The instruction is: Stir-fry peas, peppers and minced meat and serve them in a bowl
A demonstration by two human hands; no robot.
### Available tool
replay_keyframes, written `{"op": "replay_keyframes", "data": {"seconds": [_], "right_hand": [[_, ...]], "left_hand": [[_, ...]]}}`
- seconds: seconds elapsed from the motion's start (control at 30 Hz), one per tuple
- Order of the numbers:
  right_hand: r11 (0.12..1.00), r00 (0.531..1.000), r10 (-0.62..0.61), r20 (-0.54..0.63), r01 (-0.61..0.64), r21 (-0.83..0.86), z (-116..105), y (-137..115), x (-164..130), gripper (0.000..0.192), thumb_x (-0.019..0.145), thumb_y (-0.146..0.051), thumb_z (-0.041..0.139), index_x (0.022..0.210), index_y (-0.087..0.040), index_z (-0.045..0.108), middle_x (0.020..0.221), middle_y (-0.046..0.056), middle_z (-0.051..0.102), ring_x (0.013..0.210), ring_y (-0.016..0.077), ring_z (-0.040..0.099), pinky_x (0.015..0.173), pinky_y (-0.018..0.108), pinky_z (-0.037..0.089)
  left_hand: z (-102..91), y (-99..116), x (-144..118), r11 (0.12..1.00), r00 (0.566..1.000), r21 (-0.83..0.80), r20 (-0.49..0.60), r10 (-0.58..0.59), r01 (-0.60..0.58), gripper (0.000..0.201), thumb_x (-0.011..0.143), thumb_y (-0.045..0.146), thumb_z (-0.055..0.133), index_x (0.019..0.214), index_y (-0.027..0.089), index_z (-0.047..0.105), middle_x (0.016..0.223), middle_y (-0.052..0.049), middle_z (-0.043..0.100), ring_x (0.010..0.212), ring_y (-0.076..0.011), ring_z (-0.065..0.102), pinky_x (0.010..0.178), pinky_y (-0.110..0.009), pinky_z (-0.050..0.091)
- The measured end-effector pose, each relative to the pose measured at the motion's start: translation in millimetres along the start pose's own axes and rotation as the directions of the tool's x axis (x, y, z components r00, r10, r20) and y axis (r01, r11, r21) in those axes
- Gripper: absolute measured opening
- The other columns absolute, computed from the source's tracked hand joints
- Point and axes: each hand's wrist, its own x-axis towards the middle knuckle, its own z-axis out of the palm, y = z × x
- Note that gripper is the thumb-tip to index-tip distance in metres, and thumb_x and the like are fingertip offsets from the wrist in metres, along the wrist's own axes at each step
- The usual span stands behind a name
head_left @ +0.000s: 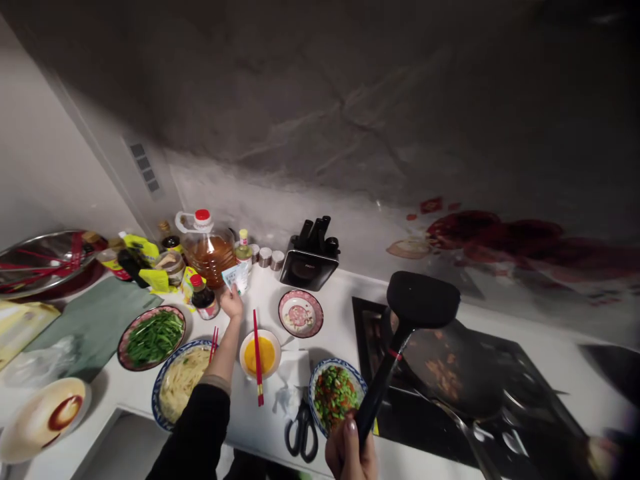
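Observation:
My right hand point(351, 448) is wrapped round the handle of a black spatula point(423, 300), whose blade is raised in front of the wok point(457, 367) on the stove. Browned pieces of food point(444, 375) lie in the wok. Across the counter, my left hand point(231, 303) grips a white and blue packet point(236, 277), its thumb against the front. A dark sauce bottle with a red cap point(204, 297) and a large oil jug point(213, 257) stand beside it. Nearer me, red chopsticks point(258, 360) rest across a bowl of beaten egg point(265, 355).
Black scissors point(301, 432) lie beside a bowl of diced vegetables point(334, 393). Noodles point(183, 383) and chopped greens point(154, 337) fill dishes at left. Behind are a small pink-rimmed plate point(316, 310) and a knife block point(310, 267). A sauce-stained bowl point(30, 427) stands front left.

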Motion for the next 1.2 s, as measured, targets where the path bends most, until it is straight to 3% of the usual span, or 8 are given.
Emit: {"op": "replay_keyframes", "data": {"seconds": [0.1, 0.27, 0.37, 0.5, 0.67, 0.77, 0.9, 1.2], "right_hand": [[0.999, 1.0, -0.012, -0.021, 0.012, 0.041, -12, -11, 2, 0.041, 0.068, -0.055, 0.063, 0.088, -0.023, 0.047, 0.05, -0.011, 0.029, 0.04, 0.0032, 0.025, 0.037, 0.015, 0.021], [0.981, 0.985, -0.166, -0.05, 0.17, 0.095, -47, -42, -3, 0.037, 0.071, -0.053, 0.061, 0.084, -0.021, 0.045, 0.049, -0.012, 0.021, 0.04, 0.0023, 0.016, 0.035, 0.013, 0.015], [0.96, 0.96, -0.253, -0.123, 0.265, 0.088, -80, -63, -9, 0.035, 0.073, -0.051, 0.059, 0.085, -0.021, 0.045, 0.05, -0.012, 0.022, 0.039, 0.0024, 0.018, 0.035, 0.013, 0.016], [0.926, 0.903, -0.348, -0.253, 0.373, 0.055, -133, -85, -20, 0.033, 0.074, -0.05, 0.06, 0.086, -0.022, 0.046, 0.05, -0.012, 0.024, 0.039, 0.0027, 0.021, 0.034, 0.014, 0.019], [0.948, 0.888, -0.297, -0.352, 0.317, -0.001, -190, -101, -33, 0.04, 0.068, -0.054, 0.063, 0.085, -0.02, 0.05, 0.049, -0.01, 0.028, 0.038, 0.0032, 0.025, 0.034, 0.015, 0.021], [0.968, 0.898, -0.236, -0.37, 0.249, -0.013, -211, -107, -38, 0.046, 0.064, -0.058, 0.064, 0.086, -0.019, 0.053, 0.048, -0.01, 0.029, 0.038, 0.0032, 0.025, 0.033, 0.016, 0.021], [0.976, 0.915, -0.203, -0.348, 0.219, 0.008, -228, -111, -41, 0.049, 0.064, -0.06, 0.063, 0.089, -0.019, 0.053, 0.047, -0.011, 0.028, 0.037, 0.0036, 0.025, 0.033, 0.016, 0.02], [0.984, 0.937, -0.16, -0.31, 0.177, 0.026, -252, -115, -36, 0.051, 0.061, -0.061, 0.063, 0.086, -0.018, 0.055, 0.048, -0.009, 0.034, 0.038, 0.0044, 0.027, 0.034, 0.017, 0.02]], "left_hand": [[3.5, 20, 2, 0.999, 0.985, 0.015, -0.164, -0.046, 0.049, 0.039, 0.091, 0.029, 0.028, 0.07, 0.012, 0.056, 0.067, -0.007, 0.057, 0.073, -0.0172, 0.053, 0.067, -0.028, 0.04], [-7.7, 99, -30, 0.965, 0.921, -0.067, -0.321, 0.221, -0.255, 0.036, 0.087, 0.034, 0.038, 0.062, 0.016, 0.056, 0.062, -0.005, 0.056, 0.065, -0.0148, 0.053, 0.064, -0.026, 0.038], [-10.8, 163, -56, 0.916, 0.895, -0.088, -0.27, 0.356, -0.391, 0.034, 0.087, 0.033, 0.041, 0.062, 0.017, 0.057, 0.056, -0.003, 0.053, 0.056, -0.0133, 0.051, 0.059, -0.025, 0.036], [1.2, 242, -91, 0.82, 0.818, -0.093, -0.192, 0.543, -0.565, 0.033, 0.087, 0.033, 0.042, 0.066, 0.016, 0.059, 0.056, -0.004, 0.055, 0.057, -0.014, 0.053, 0.059, -0.024, 0.037], [25.3, 310, -131, 0.723, 0.729, -0.097, -0.039, 0.683, -0.684, 0.036, 0.089, 0.036, 0.039, 0.068, 0.016, 0.06, 0.06, -0.006, 0.059, 0.058, -0.0144, 0.055, 0.06, -0.025, 0.037], [42.0, 337, -144, 0.72, 0.719, -0.033, 0.045, 0.694, -0.693, 0.038, 0.09, 0.037, 0.036, 0.067, 0.016, 0.059, 0.059, -0.006, 0.059, 0.058, -0.0147, 0.056, 0.059, -0.025, 0.035], [69.4, 360, -150, 0.638, 0.641, 0.105, 0.243, 0.728, -0.763, 0.042, 0.09, 0.04, 0.033, 0.067, 0.016, 0.06, 0.061, -0.009, 0.062, 0.06, -0.0163, 0.058, 0.055, -0.024, 0.031], [117.9, 373, -153, 0.534, 0.59, 0.254, 0.4, 0.701, -0.806, 0.046, 0.092, 0.038, 0.026, 0.079, 0.013, 0.063, 0.07, -0.013, 0.067, 0.063, -0.0187, 0.062, 0.053, -0.024, 0.031]]}}
